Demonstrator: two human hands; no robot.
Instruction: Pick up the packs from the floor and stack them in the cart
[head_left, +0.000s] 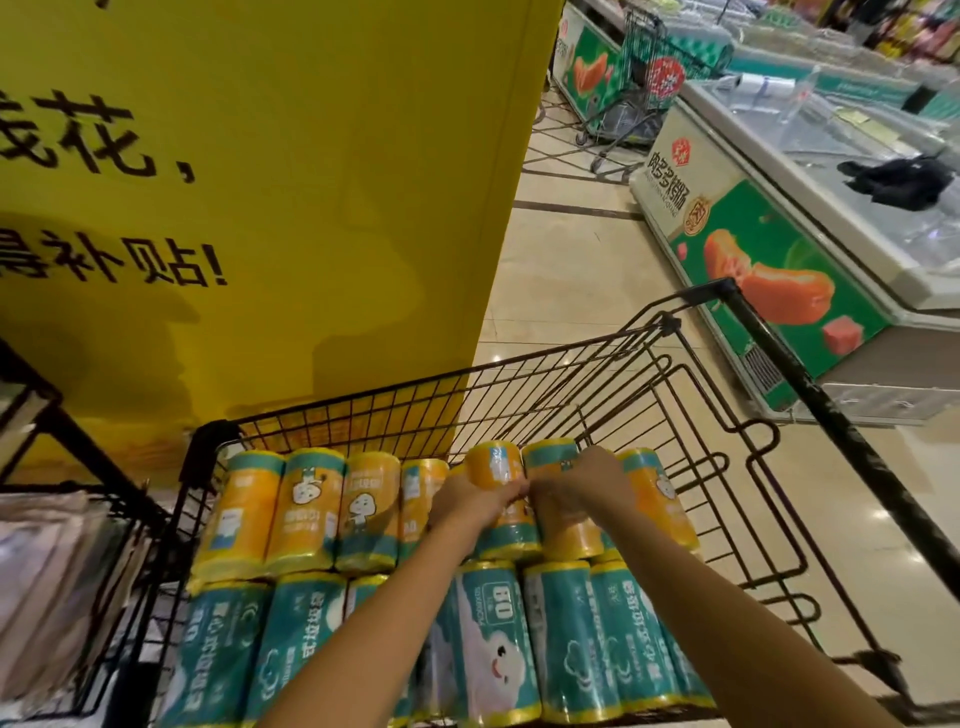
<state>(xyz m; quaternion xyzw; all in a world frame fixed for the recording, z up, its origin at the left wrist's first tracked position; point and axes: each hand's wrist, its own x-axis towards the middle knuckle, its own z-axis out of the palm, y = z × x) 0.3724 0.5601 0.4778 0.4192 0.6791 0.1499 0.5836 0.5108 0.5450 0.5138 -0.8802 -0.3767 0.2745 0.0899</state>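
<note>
A black wire cart (545, 374) holds several orange and teal packs of rolls. An orange pack (306, 509) lies at the far left of the cart, and teal packs (493, 639) fill the near row. Both my arms reach into the far right part. My left hand (470, 501) grips an orange pack (511, 530) from the left. My right hand (582, 486) grips the same pack from the right, fingertips nearly meeting on top. This pack sits slightly above its neighbours.
A big yellow sign board (291, 197) stands just beyond the cart. A chest freezer (779, 249) runs along the right side, with another cart (628, 98) farther back. A black wire rack (57, 561) with pale packets is at the left. Tiled floor (571, 270) lies between.
</note>
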